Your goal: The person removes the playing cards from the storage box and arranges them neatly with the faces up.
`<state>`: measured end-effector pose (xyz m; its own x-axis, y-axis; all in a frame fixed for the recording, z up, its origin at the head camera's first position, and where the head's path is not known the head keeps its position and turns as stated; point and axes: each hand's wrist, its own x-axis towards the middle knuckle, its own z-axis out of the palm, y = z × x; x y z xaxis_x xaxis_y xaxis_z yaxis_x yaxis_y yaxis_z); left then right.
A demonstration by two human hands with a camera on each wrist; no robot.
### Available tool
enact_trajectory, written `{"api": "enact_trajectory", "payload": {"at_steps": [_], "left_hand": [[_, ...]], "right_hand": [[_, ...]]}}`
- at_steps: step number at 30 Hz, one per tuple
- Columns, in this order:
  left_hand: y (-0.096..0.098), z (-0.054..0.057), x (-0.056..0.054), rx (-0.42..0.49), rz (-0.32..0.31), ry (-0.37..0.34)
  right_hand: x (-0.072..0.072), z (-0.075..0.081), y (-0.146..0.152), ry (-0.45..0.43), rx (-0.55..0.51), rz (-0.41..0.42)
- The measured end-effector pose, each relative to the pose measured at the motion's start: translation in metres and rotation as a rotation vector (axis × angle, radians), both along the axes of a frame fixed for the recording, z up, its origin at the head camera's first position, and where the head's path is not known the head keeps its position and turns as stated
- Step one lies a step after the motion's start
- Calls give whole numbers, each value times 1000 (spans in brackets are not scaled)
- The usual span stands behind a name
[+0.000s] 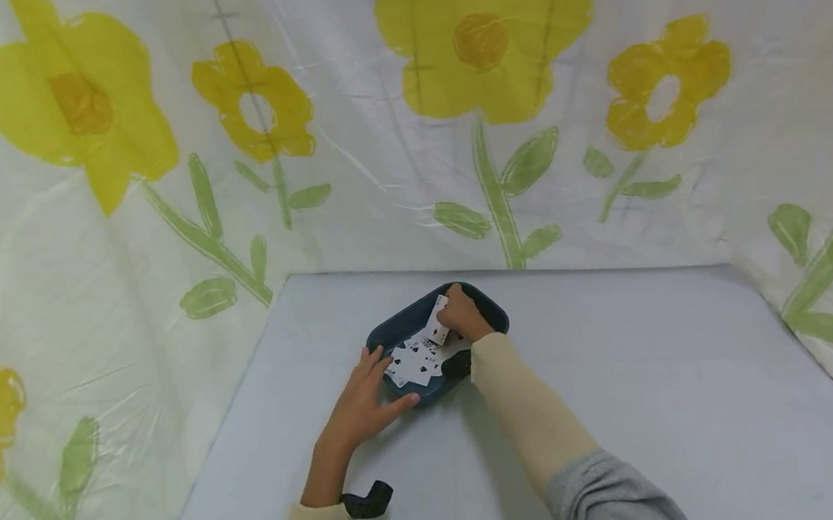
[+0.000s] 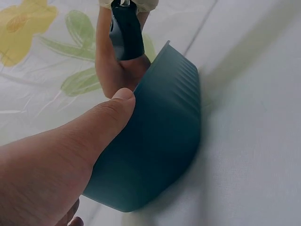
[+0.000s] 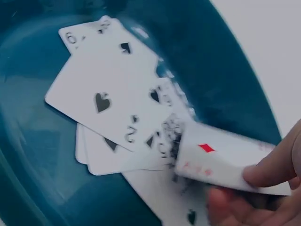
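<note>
A blue-green oblong tray (image 1: 400, 324) stands on the table with several overlapping playing cards (image 1: 413, 362) face up inside. Black spades show on those cards in the right wrist view. My right hand (image 1: 462, 312) is over the tray, pinching a playing card (image 3: 221, 157) with a red diamond between thumb and fingers. This card overlaps the edge of the spread cards. With spread fingers at the left end and thumb along the near side, my left hand (image 1: 362, 403) holds the tray. Its thumb (image 2: 110, 113) lies against the outer wall, up to the rim.
The pale table (image 1: 662, 387) extends to both sides of the tray and in front of it. Behind it hangs a white curtain (image 1: 359, 131) with yellow flowers. A black wrist camera (image 1: 368, 501) sticks out beside the left sleeve.
</note>
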<state>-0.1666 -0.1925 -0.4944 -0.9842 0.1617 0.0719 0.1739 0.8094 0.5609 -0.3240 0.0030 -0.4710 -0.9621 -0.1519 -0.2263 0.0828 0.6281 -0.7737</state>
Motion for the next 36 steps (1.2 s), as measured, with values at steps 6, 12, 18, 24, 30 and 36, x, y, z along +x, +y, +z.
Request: {"api": "enact_trajectory", "payload": {"at_steps": [6,12,18,24,30,36], "left_hand": [[0,1,-1,-6,4,-4],[-2,0,-1,-5,5,-22],[-3,-2,-2,-1,-3,-7],[-1,-1,-4,-6,-7,-13],[1,0,-5,-6,-7,-28],[1,-1,-4,-11,-14,-20]], "right_hand": [[-6,6,4,-40,-123,-48],[-4,14,8,19,-162,-52],[-7,19,14,25,-151,-78],[-11,21,23,25,-250,-78],[-9,27,34,42,-291,-70],[-2,34,54,39,-351,-101]]}}
